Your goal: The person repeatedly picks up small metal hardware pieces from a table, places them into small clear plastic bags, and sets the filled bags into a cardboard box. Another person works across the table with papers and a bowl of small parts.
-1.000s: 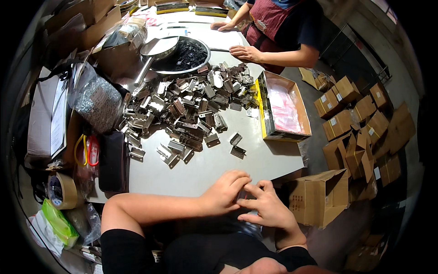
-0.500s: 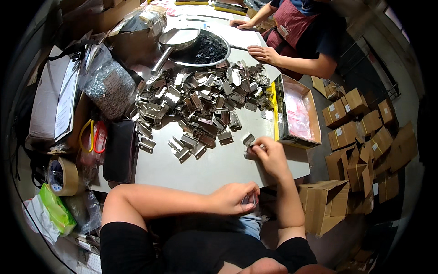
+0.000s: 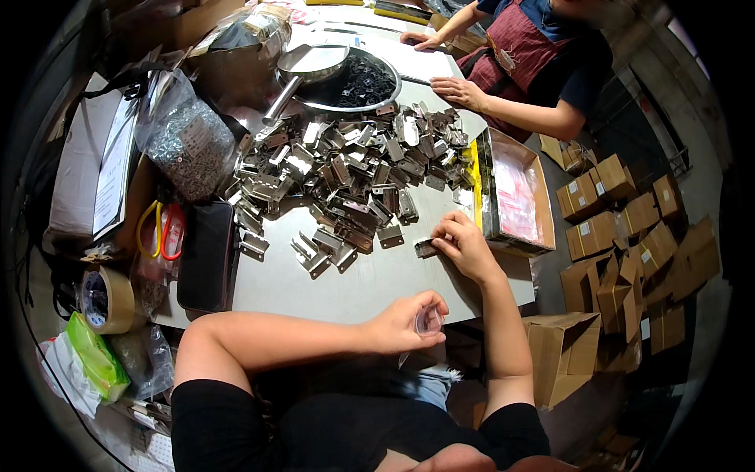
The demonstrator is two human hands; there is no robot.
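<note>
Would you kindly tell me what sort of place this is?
Probably a hardware workshop or packing room: metal brackets heaped on a table, a basin of black parts, and cardboard boxes alongside.

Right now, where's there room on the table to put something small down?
The table is bare between the black case, the metal brackets and the left forearm. Another bare patch lies between the brackets and the right hand. It's crowded farther back, with piled brackets and the metal bowl.
</note>
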